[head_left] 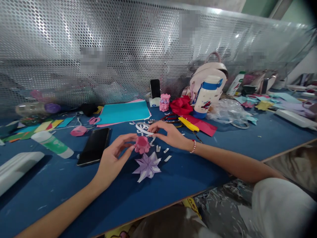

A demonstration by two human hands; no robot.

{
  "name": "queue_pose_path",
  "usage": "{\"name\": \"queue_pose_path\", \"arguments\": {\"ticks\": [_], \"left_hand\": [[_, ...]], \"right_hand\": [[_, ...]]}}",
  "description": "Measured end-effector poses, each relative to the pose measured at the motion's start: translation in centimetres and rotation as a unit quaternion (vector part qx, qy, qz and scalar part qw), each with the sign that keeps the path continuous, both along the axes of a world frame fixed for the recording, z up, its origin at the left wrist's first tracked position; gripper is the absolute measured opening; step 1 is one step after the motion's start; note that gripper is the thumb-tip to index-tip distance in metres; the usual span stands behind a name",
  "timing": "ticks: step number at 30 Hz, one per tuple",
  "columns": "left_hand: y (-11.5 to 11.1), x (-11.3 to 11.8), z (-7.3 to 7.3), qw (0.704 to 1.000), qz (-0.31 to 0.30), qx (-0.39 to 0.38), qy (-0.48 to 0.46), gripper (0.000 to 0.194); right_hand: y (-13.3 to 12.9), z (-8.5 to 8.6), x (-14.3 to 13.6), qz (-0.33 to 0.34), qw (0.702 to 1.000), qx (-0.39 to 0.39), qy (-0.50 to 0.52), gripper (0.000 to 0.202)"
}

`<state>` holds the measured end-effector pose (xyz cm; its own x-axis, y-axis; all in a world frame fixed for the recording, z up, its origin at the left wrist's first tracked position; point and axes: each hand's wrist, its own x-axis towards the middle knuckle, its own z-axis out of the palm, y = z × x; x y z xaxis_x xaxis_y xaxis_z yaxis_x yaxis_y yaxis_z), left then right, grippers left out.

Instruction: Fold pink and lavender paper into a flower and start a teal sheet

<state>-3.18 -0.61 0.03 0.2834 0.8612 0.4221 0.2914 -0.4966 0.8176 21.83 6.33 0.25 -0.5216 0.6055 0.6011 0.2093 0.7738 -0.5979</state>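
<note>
Basically, L hand (112, 153) has thumb & fingertips curled in a loose C, pinching the L side of a pink folded-paper cup (142, 145), w/ a round hollow top & pleated, pointy rim. R hand (170, 135) is closed, thumb vs. fingers, on the R edge of a white tape roll (145, 131), a thin smooth ring held just beyond the cup on the far side; exact finger placement behind it can't be told.

Cup sits centre of the blue tabletop (198, 168), right by a lilac folded-paper star (148, 166) on its near side: sharp creased pts., some w/ white strips on them. Small white paper scraps (158, 148) lie R of the cup.

To the L: black glossy phone (94, 147), then a white-&-green plastic glue tube (52, 144). Far side: flat cyan paper sheets (125, 111) & a stacked pink-&-lilac paper pc. (164, 102). Far R: yellow-handled cutter (189, 124) by flat red paper (206, 126). Behind it all, a shiny perforated metal screen (123, 43).
</note>
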Motion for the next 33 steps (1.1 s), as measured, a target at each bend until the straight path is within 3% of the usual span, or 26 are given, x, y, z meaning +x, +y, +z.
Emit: {"name": "queue_pose_path", "arguments": {"ticks": [4,9,16,23,33], "left_hand": [[0.1,0.2,-0.1,0.995,0.047,0.073,0.043,0.047],[0.0,0.3,-0.5,0.994,0.037,0.082,0.057,0.059],[-0.1,0.2,-0.4,0.999,0.017,0.040,0.003,0.051],[-0.6,0.4,0.3,0.992,0.051,0.115,-0.015,0.038],[-0.9,0.8,0.7,0.992,0.039,0.099,-0.067,0.022]], "right_hand": [[-1.5,0.1,-0.7,0.033,0.999,0.041,0.012,0.018],[-3.0,0.4,-1.3,0.060,0.996,0.068,0.006,0.019],[-3.1,-0.2,-1.5,0.106,0.987,0.115,-0.022,0.016],[-2.9,-0.7,-1.5,0.110,0.984,0.133,-0.037,0.018],[-2.5,-1.5,-1.5,0.097,0.973,0.198,-0.073,0.023]]}}
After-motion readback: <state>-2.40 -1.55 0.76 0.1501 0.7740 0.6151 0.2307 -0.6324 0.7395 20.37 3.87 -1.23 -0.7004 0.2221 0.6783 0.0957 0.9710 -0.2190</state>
